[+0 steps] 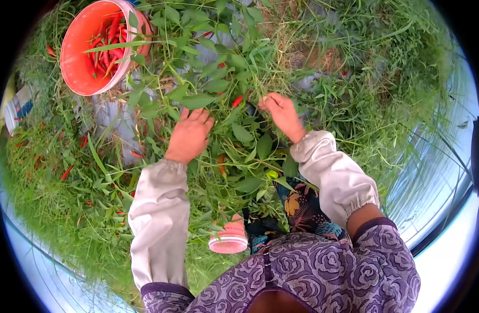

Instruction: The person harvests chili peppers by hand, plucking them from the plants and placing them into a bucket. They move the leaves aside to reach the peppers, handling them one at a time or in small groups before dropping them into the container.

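Resting left hand (pixel 190 134) among leaves (pixel 198 100), unable to tell its grip; pressing right hand (pixel 281 112) thumb and fingers together, unable to tell on what, just beside red pepper (pixel 237 101) lying between both. Judging pepper light, firm, smooth, easily bruised; favouring a hold at stalk end. Noting leaves crowding in, bucket (pixel 75 57) toward ground's (pixel 117 122) far-left corner, pink pot (pixel 230 232) toward near edge.

Leafy green plants (pixel 242 133) crowd between the hands (pixel 189 136). A long green blade (pixel 117 46) crosses the open round red plastic bucket (pixel 75 58).
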The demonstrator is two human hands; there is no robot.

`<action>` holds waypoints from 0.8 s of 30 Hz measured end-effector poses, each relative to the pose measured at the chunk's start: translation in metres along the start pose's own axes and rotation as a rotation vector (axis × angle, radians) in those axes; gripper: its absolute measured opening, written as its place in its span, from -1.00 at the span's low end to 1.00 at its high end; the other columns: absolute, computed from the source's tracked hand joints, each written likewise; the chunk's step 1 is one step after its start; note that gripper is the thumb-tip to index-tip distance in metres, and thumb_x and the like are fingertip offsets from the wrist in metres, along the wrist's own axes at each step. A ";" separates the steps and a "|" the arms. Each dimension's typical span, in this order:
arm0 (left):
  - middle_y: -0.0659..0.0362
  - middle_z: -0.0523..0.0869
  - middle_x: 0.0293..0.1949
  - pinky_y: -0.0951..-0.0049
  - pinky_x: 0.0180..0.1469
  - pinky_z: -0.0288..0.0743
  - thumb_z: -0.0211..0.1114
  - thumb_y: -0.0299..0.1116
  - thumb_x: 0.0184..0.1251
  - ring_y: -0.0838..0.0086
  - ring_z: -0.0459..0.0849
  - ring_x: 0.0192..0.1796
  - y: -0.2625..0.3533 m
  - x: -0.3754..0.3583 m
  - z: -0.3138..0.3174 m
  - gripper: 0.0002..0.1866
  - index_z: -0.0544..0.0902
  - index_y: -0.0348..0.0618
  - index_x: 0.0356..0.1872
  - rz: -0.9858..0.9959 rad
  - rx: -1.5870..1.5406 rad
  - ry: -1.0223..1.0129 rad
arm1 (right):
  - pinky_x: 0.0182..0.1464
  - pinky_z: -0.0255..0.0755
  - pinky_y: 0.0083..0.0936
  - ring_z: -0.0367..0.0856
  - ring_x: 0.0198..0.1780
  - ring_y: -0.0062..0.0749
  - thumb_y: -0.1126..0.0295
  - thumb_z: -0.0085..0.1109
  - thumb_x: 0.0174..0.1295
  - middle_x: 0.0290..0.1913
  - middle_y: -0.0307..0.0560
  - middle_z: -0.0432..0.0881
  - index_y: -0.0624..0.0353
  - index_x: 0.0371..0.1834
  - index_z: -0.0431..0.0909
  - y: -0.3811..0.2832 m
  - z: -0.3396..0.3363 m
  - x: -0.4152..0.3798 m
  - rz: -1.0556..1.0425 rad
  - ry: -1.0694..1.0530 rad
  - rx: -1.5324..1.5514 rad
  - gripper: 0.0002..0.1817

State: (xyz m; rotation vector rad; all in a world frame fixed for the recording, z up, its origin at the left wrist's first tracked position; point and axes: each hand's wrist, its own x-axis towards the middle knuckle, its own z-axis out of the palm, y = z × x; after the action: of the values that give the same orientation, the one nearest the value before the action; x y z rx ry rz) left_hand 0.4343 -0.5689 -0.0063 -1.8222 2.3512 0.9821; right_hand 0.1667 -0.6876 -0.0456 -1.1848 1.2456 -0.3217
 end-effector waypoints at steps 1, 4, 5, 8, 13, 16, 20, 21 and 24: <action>0.10 0.55 0.24 0.00 0.51 0.08 0.42 -0.36 0.02 0.23 0.23 0.51 0.001 -0.001 -0.001 -0.51 0.63 -0.13 0.08 0.003 -0.002 -0.006 | -0.14 0.51 -0.49 0.64 -0.29 -0.38 0.41 0.07 0.35 -0.34 -0.06 0.70 0.38 -0.28 0.62 0.018 -0.002 0.016 0.034 -0.034 -0.037 -0.78; 0.10 0.55 0.25 -0.01 0.52 0.06 0.42 -0.36 0.02 0.24 0.24 0.50 0.004 0.002 -0.011 -0.50 0.63 -0.14 0.09 0.005 0.019 -0.024 | -0.09 0.54 -0.35 0.69 -0.24 -0.12 0.45 0.09 0.28 -0.32 0.03 0.71 0.25 -0.10 0.63 0.056 0.007 0.050 -0.151 -0.298 -0.633 -0.80; 0.10 0.56 0.24 -0.01 0.52 0.07 0.41 -0.35 0.03 0.24 0.25 0.50 0.004 0.002 -0.011 -0.49 0.63 -0.14 0.10 0.005 0.032 -0.013 | -0.09 0.54 -0.35 0.69 -0.24 -0.12 0.45 0.09 0.28 -0.32 0.03 0.71 0.25 -0.10 0.63 0.054 0.017 0.052 -0.148 -0.297 -0.630 -0.80; 0.09 0.58 0.20 -0.01 0.51 0.09 0.41 -0.34 0.05 0.24 0.27 0.48 0.004 0.001 -0.005 -0.46 0.60 -0.13 0.15 0.001 0.066 0.000 | 0.00 0.55 -0.26 0.66 0.01 0.00 0.43 0.14 0.22 -0.07 0.05 0.69 0.01 0.09 0.58 0.068 0.049 0.057 -0.023 -0.392 -1.063 -0.65; 0.11 0.62 0.13 -0.05 0.48 0.12 0.40 -0.30 0.08 0.25 0.32 0.45 0.010 0.002 0.006 -0.32 0.48 -0.11 0.31 -0.080 0.112 0.020 | 0.30 0.35 0.01 0.32 0.40 0.05 0.31 0.17 0.20 0.38 0.04 0.34 -0.24 0.29 0.47 0.109 0.080 0.057 -0.174 -0.451 -1.273 -0.48; 0.11 0.63 0.07 -0.07 0.46 0.13 0.39 -0.26 0.08 0.25 0.37 0.41 0.011 0.003 0.018 -0.24 0.39 -0.09 0.39 -0.131 0.135 0.065 | 0.27 0.35 0.04 0.36 0.36 0.06 0.27 0.22 0.15 0.31 0.08 0.42 -0.12 0.26 0.51 0.132 0.083 0.061 -0.252 -0.414 -1.245 -0.48; 0.12 0.65 -0.04 -0.11 0.45 0.13 0.40 -0.26 0.04 0.27 0.48 0.25 0.023 0.009 0.037 -0.19 0.37 -0.07 0.43 -0.252 0.281 -0.020 | 0.10 0.46 -0.09 0.57 0.08 -0.01 0.28 0.26 0.03 -0.04 0.03 0.65 0.11 -0.05 0.63 0.097 0.065 0.047 -0.314 -0.529 -1.286 -0.62; 0.13 0.65 -0.07 -0.13 0.45 0.13 0.41 -0.27 0.02 0.28 0.51 0.19 0.025 0.012 0.038 -0.17 0.37 -0.05 0.43 -0.318 0.286 -0.066 | 0.02 0.51 -0.09 0.62 -0.03 0.02 0.28 0.23 0.04 -0.10 0.10 0.66 0.21 -0.09 0.60 0.080 0.058 0.039 -0.268 -0.537 -1.232 -0.64; 0.16 0.65 -0.11 -0.19 0.45 0.10 0.43 -0.28 -0.05 0.30 0.52 0.14 0.032 0.019 0.030 -0.16 0.40 0.02 0.42 -0.403 0.203 -0.179 | -0.26 0.55 -0.11 0.65 -0.35 0.09 0.32 0.20 0.05 -0.35 0.18 0.66 0.30 -0.27 0.53 0.062 0.037 0.005 -0.305 -0.422 -1.127 -0.73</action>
State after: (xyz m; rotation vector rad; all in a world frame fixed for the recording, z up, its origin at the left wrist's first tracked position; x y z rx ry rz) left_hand 0.3896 -0.5669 -0.0228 -1.9256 1.8073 0.7848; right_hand 0.1762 -0.6462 -0.1044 -2.2633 0.8291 0.4819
